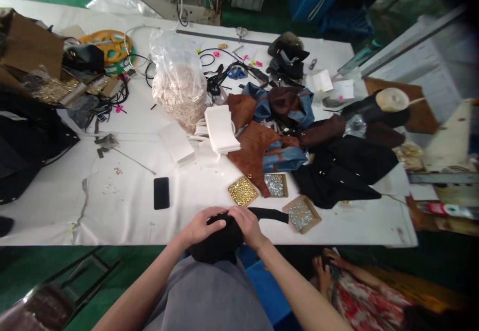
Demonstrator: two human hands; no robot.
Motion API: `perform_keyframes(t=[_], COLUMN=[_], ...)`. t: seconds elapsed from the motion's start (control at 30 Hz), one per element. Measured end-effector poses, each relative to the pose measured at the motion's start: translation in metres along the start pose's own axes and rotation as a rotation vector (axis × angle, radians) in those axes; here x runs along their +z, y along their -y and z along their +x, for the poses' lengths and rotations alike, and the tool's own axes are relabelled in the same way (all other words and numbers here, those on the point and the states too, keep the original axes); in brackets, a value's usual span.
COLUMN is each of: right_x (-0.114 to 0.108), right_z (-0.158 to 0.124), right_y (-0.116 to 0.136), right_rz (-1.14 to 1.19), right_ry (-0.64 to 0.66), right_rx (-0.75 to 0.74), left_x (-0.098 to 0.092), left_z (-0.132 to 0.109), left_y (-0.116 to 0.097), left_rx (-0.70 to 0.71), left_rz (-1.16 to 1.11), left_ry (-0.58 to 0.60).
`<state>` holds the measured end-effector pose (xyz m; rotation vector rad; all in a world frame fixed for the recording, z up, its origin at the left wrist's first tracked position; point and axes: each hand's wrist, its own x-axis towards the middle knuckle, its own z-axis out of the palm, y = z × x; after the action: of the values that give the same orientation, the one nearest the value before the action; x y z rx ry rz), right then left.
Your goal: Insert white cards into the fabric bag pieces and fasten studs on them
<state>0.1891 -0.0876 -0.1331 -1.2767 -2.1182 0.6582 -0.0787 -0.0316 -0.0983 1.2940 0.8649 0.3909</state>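
Note:
A black fabric piece (217,244) lies at the table's front edge against my body, and a black strap (271,214) runs from it to the right. My left hand (205,226) is closed on the fabric's upper left side, thumb on top. On its upper right, my right hand (245,223) grips the same fabric with bent fingers. Just beyond my hands sits a tray of gold studs (242,191). A tray of silver studs (275,185) is beside it, and another silver-stud tray (300,215) stands near the strap's end.
A black phone (161,193) lies left of my hands. Farther back are white cards (220,129), a clear bag of beige pieces (179,89), brown and blue fabric (254,146) and black fabric (337,171). A co-worker's hands (324,271) show at the lower right.

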Motion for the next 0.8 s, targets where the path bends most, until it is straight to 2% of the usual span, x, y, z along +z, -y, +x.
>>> perform_keyframes(t=[0.1, 0.2, 0.53, 0.8], right_x=[-0.033, -0.050, -0.053, -0.059], right_z=[0.007, 0.008, -0.011, -0.018], right_y=[0.023, 0.039, 0.061, 0.073], right_rz=[-0.021, -0.040, -0.066, -0.041], right_ry=[-0.117, -0.171, -0.242, -0.238], right_rx=[-0.059, -0.084, -0.122, -0.077], left_x=[0.001, 0.003, 0.021, 0.040], left_z=[-0.003, -0.008, -0.023, -0.038], left_y=[-0.024, -0.040, -0.064, -0.072], left_rx=[0.047, 0.089, 0.156, 0.225], left_rz=[0.008, 0.014, 0.025, 0.072], left_ry=[-0.009, -0.006, -0.048, -0.164])
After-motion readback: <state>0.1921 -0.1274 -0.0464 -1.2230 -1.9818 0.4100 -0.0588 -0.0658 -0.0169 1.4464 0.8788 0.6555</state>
